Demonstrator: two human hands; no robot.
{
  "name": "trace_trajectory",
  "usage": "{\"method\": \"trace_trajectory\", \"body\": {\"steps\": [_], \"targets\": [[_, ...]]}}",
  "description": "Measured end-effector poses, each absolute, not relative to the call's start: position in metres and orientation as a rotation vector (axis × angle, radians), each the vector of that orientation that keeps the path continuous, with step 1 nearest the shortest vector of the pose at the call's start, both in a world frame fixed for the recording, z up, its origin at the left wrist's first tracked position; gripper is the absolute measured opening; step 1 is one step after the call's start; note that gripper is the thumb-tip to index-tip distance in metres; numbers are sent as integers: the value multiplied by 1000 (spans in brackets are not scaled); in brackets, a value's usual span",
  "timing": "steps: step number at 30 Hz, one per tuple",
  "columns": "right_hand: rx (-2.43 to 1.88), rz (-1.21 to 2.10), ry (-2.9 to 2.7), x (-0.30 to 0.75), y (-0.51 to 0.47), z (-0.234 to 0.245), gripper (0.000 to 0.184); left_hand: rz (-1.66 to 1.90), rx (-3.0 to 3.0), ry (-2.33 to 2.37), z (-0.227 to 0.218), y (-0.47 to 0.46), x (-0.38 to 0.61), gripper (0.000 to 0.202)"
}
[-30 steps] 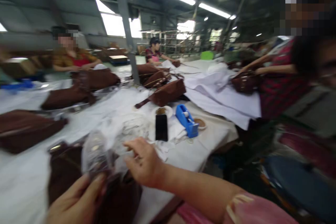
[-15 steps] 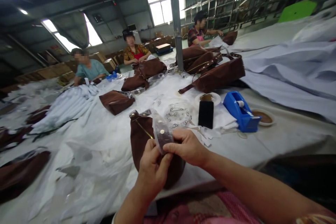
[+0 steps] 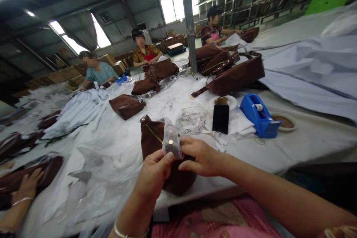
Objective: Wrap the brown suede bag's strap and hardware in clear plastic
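Note:
A brown leather bag (image 3: pixel 156 145) lies on the white-covered table (image 3: pixel 292 145) right in front of me. Both my hands pinch a brown strap piece with a round metal stud, wrapped in clear plastic (image 3: pixel 170 142), just above the bag. My left hand (image 3: pixel 154 173) grips it from below, fingers closed. My right hand (image 3: pixel 202 156) holds its right side, thumb and fingers closed on it.
A black phone (image 3: pixel 220 118), a blue tape dispenser (image 3: pixel 259 115), two small dishes (image 3: pixel 284 122) and a plastic sheet with printed rings (image 3: pixel 189 117) lie beyond. More brown bags (image 3: pixel 234 76) and white cloth cover the table. Three people sit at the far side; another person's hand (image 3: pixel 28 184) rests at left.
The camera swung left from a blurred view, then steadied. My hands came together on the plastic-wrapped strap and lifted it slightly. Another person's hand came into view at lower left.

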State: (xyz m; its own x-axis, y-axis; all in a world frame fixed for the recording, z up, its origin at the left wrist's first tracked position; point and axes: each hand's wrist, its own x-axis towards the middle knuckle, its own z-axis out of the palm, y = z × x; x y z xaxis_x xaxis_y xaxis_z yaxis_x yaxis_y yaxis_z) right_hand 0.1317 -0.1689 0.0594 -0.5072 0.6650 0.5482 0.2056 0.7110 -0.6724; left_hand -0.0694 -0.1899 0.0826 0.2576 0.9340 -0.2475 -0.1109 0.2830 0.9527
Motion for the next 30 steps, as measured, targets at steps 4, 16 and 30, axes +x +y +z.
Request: {"method": "trace_trajectory", "body": {"steps": [4,16,30], "targets": [[-761,1785,-1353,129,-167,71,53,1042,1741,1083,75,-201,-68,18],[-694,298,-2182,124,-160,60,15,788,867,965,89,-152,-78,49],[-634,1840,-1284,123,-156,91,47,1107,1975,1200,86,-196,-57,20]]}}
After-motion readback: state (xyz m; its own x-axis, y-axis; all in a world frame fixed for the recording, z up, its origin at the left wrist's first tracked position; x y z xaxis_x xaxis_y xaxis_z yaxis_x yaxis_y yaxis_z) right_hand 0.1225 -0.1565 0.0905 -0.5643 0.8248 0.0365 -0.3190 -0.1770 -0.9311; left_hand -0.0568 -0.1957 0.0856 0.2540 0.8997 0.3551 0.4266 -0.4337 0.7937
